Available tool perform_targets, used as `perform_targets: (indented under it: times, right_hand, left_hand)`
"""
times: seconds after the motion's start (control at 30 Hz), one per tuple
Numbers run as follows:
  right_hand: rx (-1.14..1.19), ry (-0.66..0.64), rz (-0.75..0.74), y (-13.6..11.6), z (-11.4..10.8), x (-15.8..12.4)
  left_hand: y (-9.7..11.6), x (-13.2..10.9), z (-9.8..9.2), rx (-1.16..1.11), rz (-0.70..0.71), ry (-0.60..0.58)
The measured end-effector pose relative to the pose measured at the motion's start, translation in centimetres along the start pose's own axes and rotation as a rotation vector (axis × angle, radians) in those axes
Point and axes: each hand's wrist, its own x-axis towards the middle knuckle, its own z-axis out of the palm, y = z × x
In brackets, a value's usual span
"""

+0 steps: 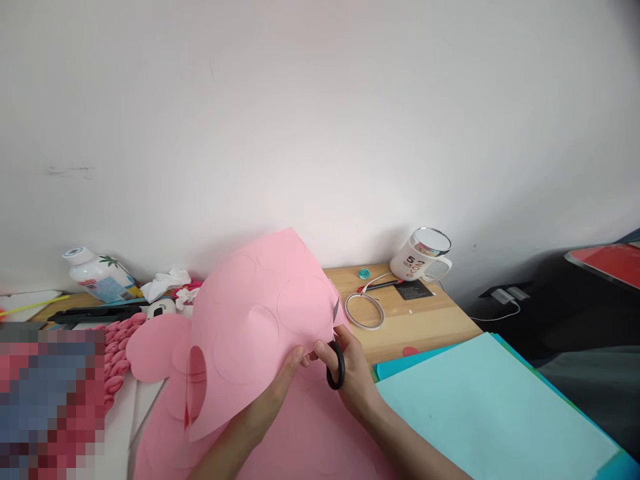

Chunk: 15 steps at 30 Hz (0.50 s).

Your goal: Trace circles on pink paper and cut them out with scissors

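Right, pink sheet [240, 300] first: one, raised over the table [440, 320], mid-scene, curling. One round hole near its 8 o'clock edge. At least three drawn circles on its face. More pink paper underneath; layers can't be counted. Reading the clock from this sheet, wall [320, 120] at 12.

Two bare hands. Left hand [286, 379], 5 o'clock: narrow, thumb on top, pinching the sheet's near edge; its other fingers are mostly hidden. Right hand [354, 367], 4 o'clock: closed on one pair of scissors [341, 367]. One black finger ring shows; blade at the sheet's right edge.

Round pink cut-outs [153, 347], between 8 and 9: several, overlapping, total unclear. Beside them, one pink braided bundle [120, 353].

At 3: one white ring-shaped roll [369, 327]. Toward 2: one small teal disc [365, 273], one black card [414, 291], one white mug [415, 261] with one handle.

At 4, light-blue paper [480, 407], stacked on darker blue; number of sheets unclear.

Near 10: one white bottle [103, 275], tipped over, and crumpled tissue [167, 285].
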Motion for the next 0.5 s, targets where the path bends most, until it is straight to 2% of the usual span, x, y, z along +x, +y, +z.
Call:
perform_targets:
  times: [0.5]
  right_hand:
    - [0.096, -0.003, 0.042, 0.6, -0.1, -0.1]
  left_hand:
    - [1.1, 0.0, -0.5, 0.061, 0.098, -0.048]
